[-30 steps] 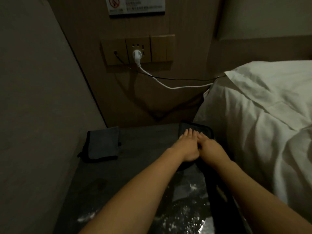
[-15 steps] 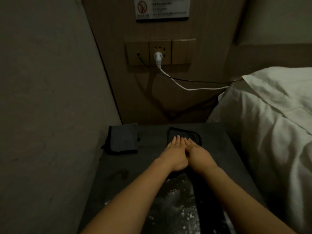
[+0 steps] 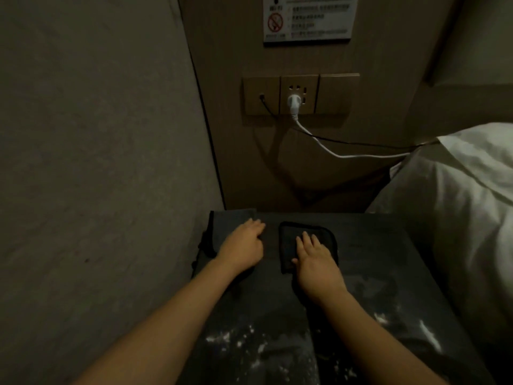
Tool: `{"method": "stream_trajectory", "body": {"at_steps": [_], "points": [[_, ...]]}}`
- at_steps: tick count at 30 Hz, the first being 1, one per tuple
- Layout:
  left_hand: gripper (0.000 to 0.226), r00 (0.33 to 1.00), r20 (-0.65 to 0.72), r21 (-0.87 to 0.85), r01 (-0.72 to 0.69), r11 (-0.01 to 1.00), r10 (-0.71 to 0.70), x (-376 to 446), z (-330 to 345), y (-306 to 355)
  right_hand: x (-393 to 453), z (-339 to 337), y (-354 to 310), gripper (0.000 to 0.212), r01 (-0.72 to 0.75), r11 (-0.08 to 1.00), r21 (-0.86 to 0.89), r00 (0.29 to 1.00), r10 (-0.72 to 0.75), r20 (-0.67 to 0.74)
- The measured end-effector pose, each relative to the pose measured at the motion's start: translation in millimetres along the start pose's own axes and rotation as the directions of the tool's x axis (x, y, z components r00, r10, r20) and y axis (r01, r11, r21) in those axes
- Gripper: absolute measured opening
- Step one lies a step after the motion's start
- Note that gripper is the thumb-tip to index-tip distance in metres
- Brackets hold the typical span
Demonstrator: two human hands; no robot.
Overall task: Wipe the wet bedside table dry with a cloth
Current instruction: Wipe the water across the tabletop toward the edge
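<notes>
Because the job is to dry a wet top, the right hand [image 3: 315, 261] lies flat on the small dark cloth [image 3: 305, 245] with fingers straight and spread — a palm-down press, which I judge is meant to give the fabric full contact with the table [image 3: 388, 259] rather than to lift it. The cloth sits toward the back middle of the table, its far edge and left side showing past the fingers, its near right part covered by the hand.

The left hand [image 3: 243, 250] rests on a second, greyer folded cloth [image 3: 222, 226] at the back left corner, tight against the side wall [image 3: 97, 162]. Its fingers look relaxed and fairly straight; I cannot tell whether they are only resting there or starting to gather the fabric. That corner is probably a parking spot, out of the wiping path.

Pale streaks and speckles — most likely water catching the light — show on the near part of the table between and beside the forearms, so much of the wiping seems left to do, and the next sweep would sensibly come toward the body.

A white plug [image 3: 293, 102] and its cable run from the wall socket [image 3: 299, 94] toward the bed [image 3: 458, 204] at the right, hanging above the table's back edge, well apart from the cloths.
</notes>
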State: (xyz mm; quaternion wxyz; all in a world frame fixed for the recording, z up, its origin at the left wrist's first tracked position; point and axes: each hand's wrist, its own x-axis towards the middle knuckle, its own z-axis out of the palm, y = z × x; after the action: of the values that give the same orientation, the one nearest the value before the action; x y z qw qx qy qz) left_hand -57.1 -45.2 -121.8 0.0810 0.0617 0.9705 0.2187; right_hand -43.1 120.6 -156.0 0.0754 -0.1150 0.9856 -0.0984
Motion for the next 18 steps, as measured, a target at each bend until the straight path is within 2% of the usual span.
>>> {"method": "stream_trajectory", "body": {"at_steps": [3, 5, 12, 18], "points": [[0.058, 0.989, 0.115, 0.113, 0.074, 0.991, -0.087, 2.1, -5.2, -33.5, 1.3, 0.4, -4.6, 0.052, -0.027, 1.000, 0.000, 1.000, 0.027, -0.005], [0.060, 0.985, 0.145, 0.132, 0.070, 0.989, -0.089, 2.8, -6.5, -40.7, 0.8, 0.7, -8.4, 0.052, -0.035, 0.999, -0.005, 0.999, 0.034, -0.013], [0.055, 0.993, 0.106, 0.162, 0.041, 0.986, -0.059, 14.7, -6.2, -51.1, 1.5, 3.1, -15.0, 0.052, -0.055, 0.998, 0.004, 0.998, 0.055, 0.002], [0.057, 0.991, 0.125, 0.147, 0.022, 0.989, -0.041, 17.0, -9.5, -58.3, 0.5, 7.9, -44.5, 0.052, 0.026, 0.999, 0.032, 0.999, -0.026, 0.025]]}}
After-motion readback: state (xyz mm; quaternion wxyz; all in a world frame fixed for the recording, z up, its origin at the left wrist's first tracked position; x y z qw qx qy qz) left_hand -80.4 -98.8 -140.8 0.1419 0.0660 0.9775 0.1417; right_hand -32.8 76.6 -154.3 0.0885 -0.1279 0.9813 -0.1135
